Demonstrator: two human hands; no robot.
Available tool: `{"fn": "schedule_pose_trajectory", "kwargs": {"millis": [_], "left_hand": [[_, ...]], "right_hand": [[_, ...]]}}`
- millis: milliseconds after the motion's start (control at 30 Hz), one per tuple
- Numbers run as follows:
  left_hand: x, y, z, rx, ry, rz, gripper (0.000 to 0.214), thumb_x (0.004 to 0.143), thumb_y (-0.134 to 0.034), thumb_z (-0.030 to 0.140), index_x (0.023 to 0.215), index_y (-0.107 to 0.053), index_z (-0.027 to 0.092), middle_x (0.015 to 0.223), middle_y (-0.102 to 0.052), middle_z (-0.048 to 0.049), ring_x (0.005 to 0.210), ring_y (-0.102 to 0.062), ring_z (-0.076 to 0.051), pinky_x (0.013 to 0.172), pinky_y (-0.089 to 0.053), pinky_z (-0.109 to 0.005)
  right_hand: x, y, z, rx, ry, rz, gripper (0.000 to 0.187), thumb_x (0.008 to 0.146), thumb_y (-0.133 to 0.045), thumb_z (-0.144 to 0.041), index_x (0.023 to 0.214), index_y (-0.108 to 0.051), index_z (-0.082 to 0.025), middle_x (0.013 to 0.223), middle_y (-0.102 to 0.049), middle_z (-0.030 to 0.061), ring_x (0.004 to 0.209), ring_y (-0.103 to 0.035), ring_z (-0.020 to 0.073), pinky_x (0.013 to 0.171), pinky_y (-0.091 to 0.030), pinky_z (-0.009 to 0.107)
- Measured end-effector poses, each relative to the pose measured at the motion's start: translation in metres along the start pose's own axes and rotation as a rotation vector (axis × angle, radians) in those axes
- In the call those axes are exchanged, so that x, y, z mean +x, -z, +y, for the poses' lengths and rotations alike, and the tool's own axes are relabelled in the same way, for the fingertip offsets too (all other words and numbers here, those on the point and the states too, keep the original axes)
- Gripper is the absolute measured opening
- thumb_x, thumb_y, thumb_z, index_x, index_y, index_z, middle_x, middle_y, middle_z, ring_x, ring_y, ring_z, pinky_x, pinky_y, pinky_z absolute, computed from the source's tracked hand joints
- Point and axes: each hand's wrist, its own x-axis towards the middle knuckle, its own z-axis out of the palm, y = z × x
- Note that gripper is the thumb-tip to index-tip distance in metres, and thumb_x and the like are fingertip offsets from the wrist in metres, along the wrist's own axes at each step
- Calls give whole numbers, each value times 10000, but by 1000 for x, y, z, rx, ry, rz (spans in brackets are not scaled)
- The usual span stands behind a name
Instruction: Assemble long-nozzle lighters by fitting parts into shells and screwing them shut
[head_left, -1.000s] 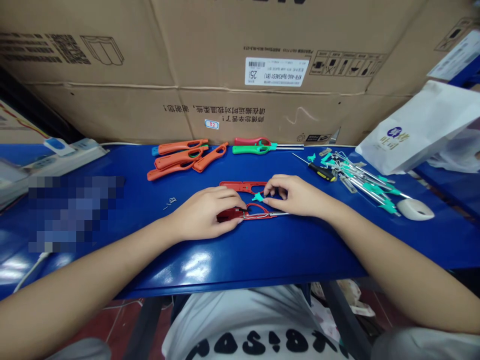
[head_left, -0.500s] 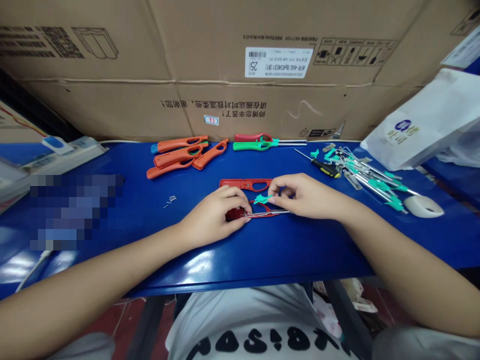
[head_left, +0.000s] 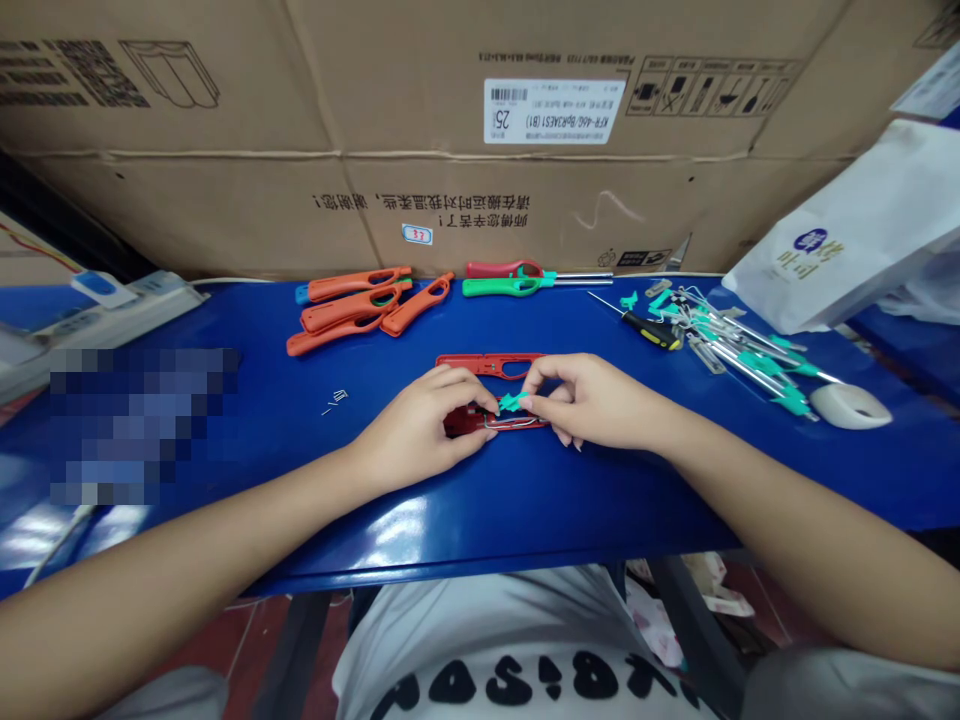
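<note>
My right hand point(head_left: 592, 400) pinches a small teal plastic trigger point(head_left: 512, 403) between thumb and fingertips. Below it lies a red lighter casing half point(head_left: 516, 425), its inside facing up, with a thin wire running along it. Fingers and thumb of my left hand point(head_left: 424, 415) close round the left part of this casing, and the index fingertip is close to the trigger. Just behind, a second red casing half point(head_left: 465, 361) rests on the table, partly hidden by my hands. Whether the trigger touches the casing, I cannot tell.
Several orange lighter casings point(head_left: 349, 310) lie behind on the left, small screws point(head_left: 339, 397) nearer. Red and green casings with a metal tube point(head_left: 577, 280) lie at the back. Right: a screwdriver point(head_left: 652, 333), lighter innards point(head_left: 757, 365), a white object point(head_left: 851, 406). A cardboard box point(head_left: 405, 110) stands behind.
My right hand has brought the teal trigger slightly left, closer to my left fingertips and over the casing. My left hand still holds the casing. The view has shifted slightly.
</note>
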Motion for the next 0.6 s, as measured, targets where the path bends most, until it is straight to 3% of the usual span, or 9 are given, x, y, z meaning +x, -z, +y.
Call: {"fn": "schedule_pose_trajectory", "kwargs": {"millis": [267, 600], "left_hand": [[-1, 0, 1, 6, 31, 15, 196, 862, -725, 188, 1039, -640, 193, 993, -689, -17, 957, -620, -186, 885, -489, -322], [-1, 1, -1, -3, 35, 8, 158, 860, -731, 204, 1000, -663, 182, 977, -683, -25, 940, -619, -185, 875, -494, -323]], "right_hand": [[4, -4, 0, 188, -14, -81, 165, 932, -635, -236, 852, -496, -199, 555, -569, -90, 374, -549, 68, 346, -452, 158], [7, -3, 0, 204, -37, -118, 195, 944, -654, -285, 843, -512, -199, 472, -570, -83, 389, -545, 81, 385, -472, 164]]}}
